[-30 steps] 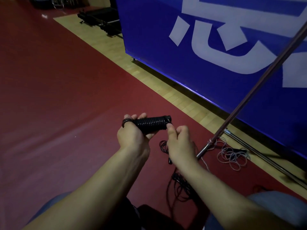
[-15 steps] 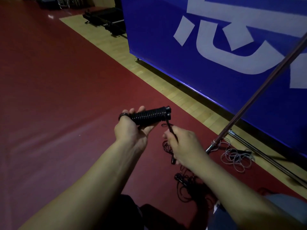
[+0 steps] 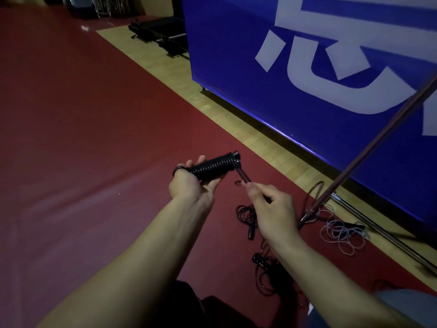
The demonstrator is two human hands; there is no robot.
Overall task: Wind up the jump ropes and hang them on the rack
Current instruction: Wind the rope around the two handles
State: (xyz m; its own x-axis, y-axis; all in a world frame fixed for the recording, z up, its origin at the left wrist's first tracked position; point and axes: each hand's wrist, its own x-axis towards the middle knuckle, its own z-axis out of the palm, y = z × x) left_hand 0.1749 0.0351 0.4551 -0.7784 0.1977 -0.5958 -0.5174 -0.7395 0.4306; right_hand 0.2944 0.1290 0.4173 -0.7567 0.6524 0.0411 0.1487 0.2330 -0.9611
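Observation:
My left hand (image 3: 192, 187) grips a black jump rope bundle (image 3: 214, 167), its cord coiled tightly around the handles. A short stretch of black cord (image 3: 243, 177) runs from the bundle's right end down to my right hand (image 3: 272, 209), which pinches it between thumb and fingers. Loose black jump ropes (image 3: 246, 215) lie tangled on the red floor below my hands. A white jump rope (image 3: 341, 234) lies in loops by the foot of the rack pole (image 3: 378, 140), which slants up to the right.
A large blue board with white lettering (image 3: 307, 67) stands along the right on a strip of wooden floor (image 3: 179, 74). A metal base bar (image 3: 383, 230) of the rack runs along the floor. Dark equipment (image 3: 163, 31) sits at the back. My knees show at the bottom.
My right hand has drawn away from the bundle's end, down and to the right, pulling a short length of cord taut. My left hand keeps its grip on the bundle.

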